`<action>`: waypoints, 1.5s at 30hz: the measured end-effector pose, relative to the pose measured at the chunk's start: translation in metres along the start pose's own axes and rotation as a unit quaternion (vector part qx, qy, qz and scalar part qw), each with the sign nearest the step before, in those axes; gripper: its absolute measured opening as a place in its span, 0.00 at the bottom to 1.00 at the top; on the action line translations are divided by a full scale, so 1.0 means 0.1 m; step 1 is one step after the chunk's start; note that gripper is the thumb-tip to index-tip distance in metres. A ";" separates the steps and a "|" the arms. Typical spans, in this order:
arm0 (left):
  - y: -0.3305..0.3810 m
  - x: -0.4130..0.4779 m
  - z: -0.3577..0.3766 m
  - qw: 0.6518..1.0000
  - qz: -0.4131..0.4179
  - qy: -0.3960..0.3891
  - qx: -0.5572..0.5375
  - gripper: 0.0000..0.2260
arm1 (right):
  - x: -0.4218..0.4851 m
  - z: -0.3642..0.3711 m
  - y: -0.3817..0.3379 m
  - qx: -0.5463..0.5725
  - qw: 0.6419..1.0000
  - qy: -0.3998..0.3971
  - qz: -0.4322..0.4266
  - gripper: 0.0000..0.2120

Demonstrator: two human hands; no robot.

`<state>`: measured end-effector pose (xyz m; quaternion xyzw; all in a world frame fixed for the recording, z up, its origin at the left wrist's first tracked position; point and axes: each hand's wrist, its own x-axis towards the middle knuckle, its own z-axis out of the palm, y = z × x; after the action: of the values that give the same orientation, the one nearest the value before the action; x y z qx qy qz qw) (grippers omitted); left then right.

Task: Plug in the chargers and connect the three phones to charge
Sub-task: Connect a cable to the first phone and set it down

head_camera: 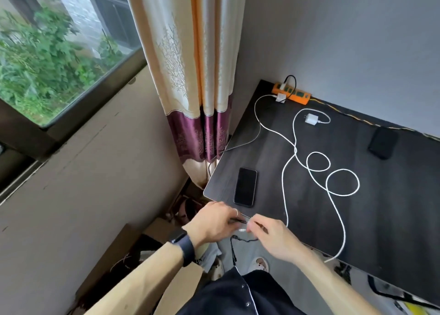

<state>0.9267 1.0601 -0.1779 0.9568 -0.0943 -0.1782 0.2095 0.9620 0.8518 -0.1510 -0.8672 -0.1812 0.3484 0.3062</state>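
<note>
You are facing a dark wood-grain tabletop [392,207] in a grey-walled corner. An orange strip [291,95] is lying at its back. Two flat black phones are resting here: near phone [245,187] well before the strip, far phone [383,142] right of it. Your left hand [214,221] and right hand [270,237] are both pinching a thin black cable [232,248], farthest from the strip.

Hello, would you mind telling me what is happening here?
A person's left hand holds a black cable and the right hand pinches a white connector at the edge of the dark table. One white charger sits in the orange power strip; a loose charger lies unplugged. The near phone and the far phone look unconnected.
</note>
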 end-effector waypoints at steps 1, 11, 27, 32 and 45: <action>0.05 0.05 0.00 1.000 0.008 0.009 0.021 0.14 | 0.00 -0.03 -0.03 0.007 1.000 0.013 -0.002 0.12; -1.06 -0.50 -0.26 0.956 -0.189 0.224 0.026 0.08 | -0.28 -0.13 0.45 -0.039 0.997 -0.053 0.038 0.14; 0.14 -0.16 -0.25 0.984 -0.033 -0.068 -0.158 0.07 | -0.15 0.10 0.15 -0.057 0.996 0.036 -0.058 0.10; -0.42 -0.44 -0.41 0.917 -0.083 -0.124 -0.369 0.07 | -0.16 0.09 0.25 -0.129 0.986 -0.093 0.047 0.15; 0.00 -0.18 -0.27 0.946 -0.080 -0.188 -0.251 0.19 | -0.01 0.20 0.16 -0.167 0.965 0.123 -0.159 0.11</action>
<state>0.9205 1.0746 -0.1492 0.8270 -0.0070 -0.3887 0.4060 0.9484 0.8474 -0.1720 -0.9023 -0.3331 0.1506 0.2285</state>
